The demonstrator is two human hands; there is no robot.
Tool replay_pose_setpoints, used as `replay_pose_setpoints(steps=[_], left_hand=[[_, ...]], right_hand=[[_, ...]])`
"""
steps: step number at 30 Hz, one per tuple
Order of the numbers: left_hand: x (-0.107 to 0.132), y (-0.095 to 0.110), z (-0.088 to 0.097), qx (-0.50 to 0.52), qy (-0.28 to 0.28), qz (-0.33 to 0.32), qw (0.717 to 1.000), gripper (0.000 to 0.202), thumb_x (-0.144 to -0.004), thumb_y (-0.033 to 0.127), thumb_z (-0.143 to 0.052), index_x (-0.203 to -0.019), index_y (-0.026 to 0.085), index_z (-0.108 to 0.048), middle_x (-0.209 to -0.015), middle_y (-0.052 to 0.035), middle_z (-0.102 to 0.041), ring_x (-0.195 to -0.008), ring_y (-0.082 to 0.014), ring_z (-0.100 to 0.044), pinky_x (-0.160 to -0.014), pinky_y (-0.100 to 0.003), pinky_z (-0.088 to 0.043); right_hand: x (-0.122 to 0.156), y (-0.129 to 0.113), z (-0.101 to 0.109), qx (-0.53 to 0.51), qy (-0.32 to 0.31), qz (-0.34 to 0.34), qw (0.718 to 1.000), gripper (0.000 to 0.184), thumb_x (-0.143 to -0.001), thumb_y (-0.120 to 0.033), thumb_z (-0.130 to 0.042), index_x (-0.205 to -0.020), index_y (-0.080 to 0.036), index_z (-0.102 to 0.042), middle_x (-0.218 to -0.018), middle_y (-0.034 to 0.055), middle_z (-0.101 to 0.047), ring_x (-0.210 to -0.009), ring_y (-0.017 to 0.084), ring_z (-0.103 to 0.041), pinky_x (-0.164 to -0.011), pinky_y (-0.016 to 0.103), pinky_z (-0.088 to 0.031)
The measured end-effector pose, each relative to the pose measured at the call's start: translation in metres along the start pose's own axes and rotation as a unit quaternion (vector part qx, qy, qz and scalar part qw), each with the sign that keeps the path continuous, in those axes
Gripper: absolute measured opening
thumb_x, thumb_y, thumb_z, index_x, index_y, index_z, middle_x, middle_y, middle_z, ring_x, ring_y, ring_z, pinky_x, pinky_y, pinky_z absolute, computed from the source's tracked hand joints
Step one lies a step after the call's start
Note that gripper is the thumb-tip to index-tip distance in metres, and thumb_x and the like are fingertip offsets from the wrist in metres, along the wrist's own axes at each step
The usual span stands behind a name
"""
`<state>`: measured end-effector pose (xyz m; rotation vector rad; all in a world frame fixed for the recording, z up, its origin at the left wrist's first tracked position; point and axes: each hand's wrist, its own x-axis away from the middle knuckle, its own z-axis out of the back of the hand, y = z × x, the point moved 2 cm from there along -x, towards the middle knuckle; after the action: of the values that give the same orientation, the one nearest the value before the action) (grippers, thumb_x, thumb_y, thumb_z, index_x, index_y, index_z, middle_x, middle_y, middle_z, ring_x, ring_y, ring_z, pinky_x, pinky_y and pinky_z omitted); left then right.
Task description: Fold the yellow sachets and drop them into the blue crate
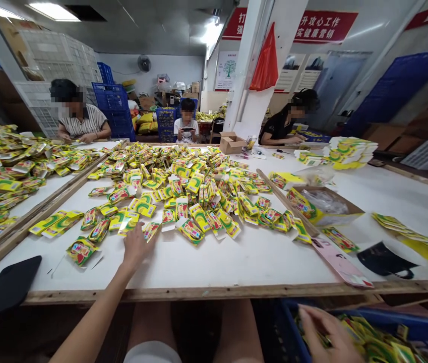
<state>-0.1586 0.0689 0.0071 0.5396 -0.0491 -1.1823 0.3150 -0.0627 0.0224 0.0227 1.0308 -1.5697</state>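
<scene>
My left hand [135, 245] reaches out over the white table [236, 257], fingers spread flat on a yellow-green packet [149, 231] at the near edge of the big heap of packets [183, 186]. It holds nothing. My right hand [327, 333] is low at the bottom right, inside a blue crate [418, 330] filled with the same packets. Its fingers curl down among them, and whether they hold one is hidden.
A wooden divider [36, 214] separates a second packet-covered table on the left. An open cardboard box [327, 204], a pink card and a black object lie at right. Three people sit at the far side. My knees are under the table edge.
</scene>
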Motion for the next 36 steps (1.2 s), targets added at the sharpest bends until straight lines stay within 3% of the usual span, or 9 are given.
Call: replay_pose_setpoints(steps=[2,4,8,11,15,19,26,31,36], left_hand=[[0.024,0.009,0.002,0.104,0.031,0.051,0.993,0.057,-0.073,0.041,-0.063,-0.12,0.017,-0.041,-0.095,-0.0094,-0.061,-0.094,-0.0306,-0.059,-0.082,-0.045,-0.046],[0.056,0.024,-0.001,0.234,0.052,0.078,0.968,0.057,-0.074,0.043,-0.062,-0.12,0.02,-0.036,-0.096,-0.0064,-0.058,-0.09,-0.0252,-0.06,-0.079,-0.04,-0.049],[0.114,0.068,-0.016,0.376,0.006,-0.009,0.926,0.049,-0.078,0.036,-0.061,-0.117,0.021,-0.037,-0.113,-0.0091,-0.051,-0.106,-0.0233,-0.055,-0.092,-0.039,-0.045],[0.133,0.092,-0.024,0.395,-0.047,-0.057,0.916,0.05,-0.075,0.03,-0.065,-0.118,0.021,-0.04,-0.117,-0.0104,-0.05,-0.11,-0.0252,-0.052,-0.097,-0.043,-0.041],[0.124,0.101,-0.026,0.443,-0.094,-0.097,0.886,0.058,-0.074,0.025,-0.066,-0.125,0.023,-0.038,-0.121,-0.0099,-0.051,-0.108,-0.0242,-0.055,-0.096,-0.043,-0.042],[0.109,0.1,-0.026,0.494,-0.173,-0.105,0.845,0.048,-0.082,0.025,-0.056,-0.128,0.026,-0.04,-0.115,-0.007,-0.057,-0.091,-0.0188,-0.062,-0.083,-0.037,-0.05],[0.098,0.1,-0.023,0.504,-0.234,-0.128,0.822,0.026,-0.082,0.027,-0.056,-0.107,0.02,-0.062,-0.111,-0.0072,-0.066,-0.099,-0.0223,-0.063,-0.088,-0.037,-0.05],[0.095,0.107,-0.019,0.484,-0.188,-0.166,0.839,0.022,-0.084,0.024,-0.052,-0.1,0.02,-0.067,-0.109,-0.0081,-0.066,-0.108,-0.0234,-0.059,-0.097,-0.039,-0.045],[0.104,0.111,-0.023,0.507,-0.121,-0.164,0.838,0.029,-0.088,0.022,-0.046,-0.115,0.02,-0.056,-0.112,-0.0092,-0.064,-0.109,-0.022,-0.06,-0.093,-0.039,-0.048]], right_hand=[[0.017,-0.032,-0.037,-0.088,-0.036,-0.025,0.995,0.037,-0.082,-0.054,-0.053,-0.083,-0.021,-0.067,-0.084,0.0082,-0.068,-0.073,0.023,-0.063,-0.067,0.034,-0.051],[0.028,-0.072,-0.075,-0.189,-0.091,-0.036,0.977,0.029,-0.084,-0.047,-0.055,-0.086,-0.02,-0.066,-0.087,0.0081,-0.069,-0.079,0.022,-0.064,-0.071,0.031,-0.052],[0.03,-0.138,-0.135,-0.363,-0.201,-0.051,0.909,0.027,-0.086,-0.036,-0.056,-0.108,-0.02,-0.058,-0.106,0.0094,-0.066,-0.09,0.021,-0.065,-0.077,0.031,-0.054],[0.019,-0.153,-0.159,-0.425,-0.187,-0.07,0.883,0.033,-0.086,-0.032,-0.057,-0.116,-0.021,-0.049,-0.113,0.0101,-0.062,-0.092,0.02,-0.065,-0.078,0.032,-0.055],[0.007,-0.142,-0.167,-0.434,-0.185,-0.067,0.879,0.03,-0.085,-0.026,-0.054,-0.115,-0.022,-0.048,-0.107,0.0086,-0.064,-0.089,0.019,-0.066,-0.079,0.033,-0.055],[0.004,-0.13,-0.164,-0.433,-0.229,-0.044,0.871,0.031,-0.085,-0.024,-0.053,-0.116,-0.022,-0.051,-0.11,0.0077,-0.065,-0.095,0.02,-0.065,-0.084,0.034,-0.053],[-0.013,-0.124,-0.162,-0.409,-0.317,-0.005,0.855,0.024,-0.087,-0.028,-0.052,-0.105,-0.02,-0.065,-0.101,0.0066,-0.069,-0.094,0.022,-0.064,-0.086,0.035,-0.051],[-0.032,-0.131,-0.162,-0.368,-0.296,0.037,0.881,0.02,-0.086,-0.033,-0.054,-0.085,-0.019,-0.069,-0.093,0.007,-0.068,-0.091,0.022,-0.063,-0.083,0.034,-0.05],[-0.028,-0.137,-0.162,-0.416,-0.244,0.012,0.876,0.016,-0.087,-0.029,-0.053,-0.096,-0.02,-0.063,-0.089,0.0047,-0.068,-0.086,0.02,-0.064,-0.08,0.032,-0.051]])
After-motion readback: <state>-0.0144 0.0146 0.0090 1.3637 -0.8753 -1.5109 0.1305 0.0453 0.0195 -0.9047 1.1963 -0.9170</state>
